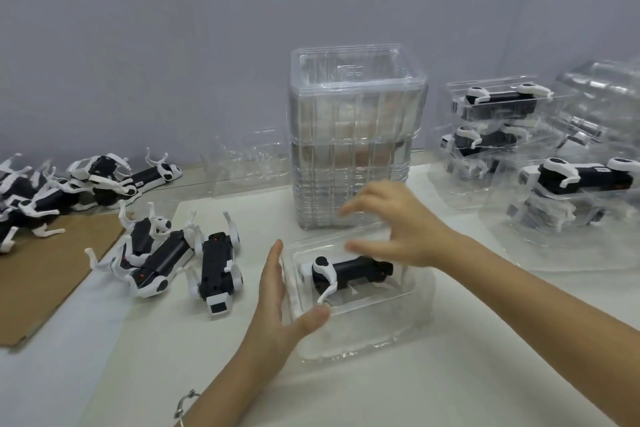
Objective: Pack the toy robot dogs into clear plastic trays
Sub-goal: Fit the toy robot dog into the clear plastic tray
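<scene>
**One dog seated, many to go**

Nearest is the bracelet [187, 402] on the left wrist, above the white table [138, 374]. Past it, the left hand [277, 298] lies with straight fingers flat against the left end of a tray [381, 333], thumb at its near wall, steadying it and not gripping. A dog [349, 270] lies on its side in the tray's hollow. The right hand [398, 225] hovers over the dog's rear end with fingers spread and loosely bent, holding nothing. It is blurred, so I cannot tell whether it touches the dog.

Left of the tray, three loose dogs [214, 270] lie unpacked on the table. Behind the hands stands a tall stack [353, 149] of nested empty trays, so supply looks ample. To the right, several packed trays [491, 121] are piled up, each with a dog showing inside. At far left, a heap [52, 194] of more dogs rests on and behind the cardboard [45, 274].

By my judgement the job is well begun but not half done: the unpacked dogs seem to outnumber the packed ones, and the dog in hand looks about seated.
</scene>
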Demonstrator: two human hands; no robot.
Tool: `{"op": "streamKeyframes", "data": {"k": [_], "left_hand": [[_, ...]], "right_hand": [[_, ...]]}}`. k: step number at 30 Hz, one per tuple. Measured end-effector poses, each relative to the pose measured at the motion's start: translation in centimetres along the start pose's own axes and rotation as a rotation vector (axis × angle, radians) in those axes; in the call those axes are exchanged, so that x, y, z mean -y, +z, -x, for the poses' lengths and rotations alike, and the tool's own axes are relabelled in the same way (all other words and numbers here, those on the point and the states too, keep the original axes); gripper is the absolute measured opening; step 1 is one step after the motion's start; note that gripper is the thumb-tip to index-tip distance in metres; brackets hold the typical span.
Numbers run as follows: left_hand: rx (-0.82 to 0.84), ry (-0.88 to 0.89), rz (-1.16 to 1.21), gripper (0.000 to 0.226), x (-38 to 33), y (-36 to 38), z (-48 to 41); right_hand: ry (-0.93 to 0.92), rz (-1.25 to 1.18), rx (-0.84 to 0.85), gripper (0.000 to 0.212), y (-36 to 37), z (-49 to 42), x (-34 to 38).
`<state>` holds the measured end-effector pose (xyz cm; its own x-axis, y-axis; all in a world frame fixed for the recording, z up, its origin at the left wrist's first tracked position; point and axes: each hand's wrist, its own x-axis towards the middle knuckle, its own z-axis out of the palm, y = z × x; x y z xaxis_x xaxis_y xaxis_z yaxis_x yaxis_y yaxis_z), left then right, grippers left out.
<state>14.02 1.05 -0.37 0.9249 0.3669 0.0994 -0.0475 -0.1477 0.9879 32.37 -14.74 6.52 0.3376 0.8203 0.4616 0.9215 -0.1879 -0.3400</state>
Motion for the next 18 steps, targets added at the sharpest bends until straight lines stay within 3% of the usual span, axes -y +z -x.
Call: {"op": "streamKeyframes", "data": {"k": [2, 4, 6, 7, 9, 10, 11, 13, 14, 16, 18], "left_hand": [[-0.087, -0.063, 0.156, 0.104, -0.3, 0.2, -0.8], [-0.177, -0.153, 0.18, 0.117, -0.9, 0.4, -1.6], [-0.194, -0.297, 0.176, 0.112, -1.7, 0.7, -2.3], [-0.165, -0.355, 0.197, 0.096, -2.0, 0.9, -2.8], [-0.128, -0.368, 0.24, 0.046, -2.3, 1.7, -3.4], [-0.145, -0.35, 0.243, 0.033, -2.6, 2.0, -3.5], [-0.164, -0.315, 0.251, 0.037, -2.5, 2.3, -3.5], [-0.196, -0.21, 0.25, 0.07, -2.4, 2.7, -3.5], [-0.207, -0.16, 0.228, 0.079, -2.8, 2.9, -3.3], [-0.218, -0.023, 0.175, 0.08, -3.4, 3.3, -2.8], [-0.252, 0.057, 0.117, 0.075, -4.0, 3.4, -2.4]], "right_hand": [[0.335, -0.235, -0.2, 0.063, -1.1, 1.1, -0.7], [0.713, -0.304, -0.258, 0.095, -1.4, 2.7, -1.5], [0.983, -0.373, -0.114, 0.118, -1.0, 4.3, -1.5], [1.031, -0.427, 0.006, 0.125, -0.5, 4.8, -1.2], [0.973, -0.543, 0.217, 0.128, 0.8, 5.6, -0.4], [0.91, -0.636, 0.238, 0.12, 1.3, 6.0, 0.0], [0.866, -0.732, 0.209, 0.106, 1.4, 6.2, 0.2], [0.822, -0.911, 0.088, 0.071, 1.3, 6.2, 0.2], [0.788, -0.984, 0.041, 0.065, 1.2, 6.4, 0.0], [0.717, -1.086, -0.015, 0.078, 1.2, 6.7, -0.3], [0.683, -1.174, -0.078, 0.076, 1.4, 6.8, -0.4]]}}
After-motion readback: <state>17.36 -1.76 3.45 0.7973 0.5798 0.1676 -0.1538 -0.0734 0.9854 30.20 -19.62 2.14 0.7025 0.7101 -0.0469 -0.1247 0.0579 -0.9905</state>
